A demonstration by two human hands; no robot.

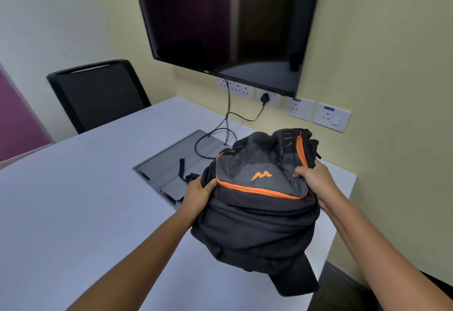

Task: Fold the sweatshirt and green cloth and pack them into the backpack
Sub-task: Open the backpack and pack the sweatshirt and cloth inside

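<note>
Gripping the backpack [255, 212] at both sides, 2 hands: left hand [197, 194] has fingers curled round the left edge of the bag, right hand [316, 178] has fingers curled into the fabric at the right edge, near the orange zip. Backpack sits on the table [73, 200], toward its right end, partly over the grey cable hatch [169, 163], bottom corner hanging off the near edge. It looks bulged and full, and the zips showing appear closed, though the main opening can't be fully checked from here. No sweatshirt or green cloth in view anywhere, so judging by that, both are likely already packed inside; task looks at or near its end, maybe only a final set-down or zip check left. Counts: 1 backpack, 1 table, 1 black chair [98, 94], 1 wall screen [228, 21], 0 loose garments, several wall sockets [331, 117] with 1 plugged cable [228, 119].
</note>
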